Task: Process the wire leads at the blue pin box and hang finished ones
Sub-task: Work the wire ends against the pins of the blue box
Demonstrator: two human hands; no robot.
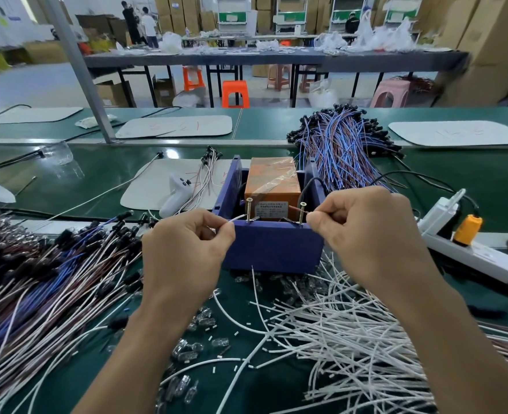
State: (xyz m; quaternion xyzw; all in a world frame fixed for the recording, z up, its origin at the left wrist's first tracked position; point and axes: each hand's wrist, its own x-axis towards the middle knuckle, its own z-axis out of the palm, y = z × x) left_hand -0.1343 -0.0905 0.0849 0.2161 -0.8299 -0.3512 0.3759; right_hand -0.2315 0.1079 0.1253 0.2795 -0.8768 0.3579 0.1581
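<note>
Left hand (187,249) pinching white lead (238,218) and right hand (366,231) pinching brown lead (295,208) crowd the blue pin box (273,249) front wall, with an open gap between them. Upright screws (249,211) and orange block (272,180) obstruct the box interior. Black-tipped lead pile (37,279) blocks left. White wire heap (360,339) and power strip (471,255) block right. Glass bulbs (193,351) litter the near surface (97,171); bare patch back-left.

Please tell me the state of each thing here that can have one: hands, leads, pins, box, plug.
Left hand: pinches thin white wire lead, tip at upright left brass screw pin.
Right hand: pinches thin brown wire lead, tip at upright right brass screw pin.
Blue plastic pin box: open-topped, orange taped block inside.
Yellow plug: seated in white power strip.
</note>
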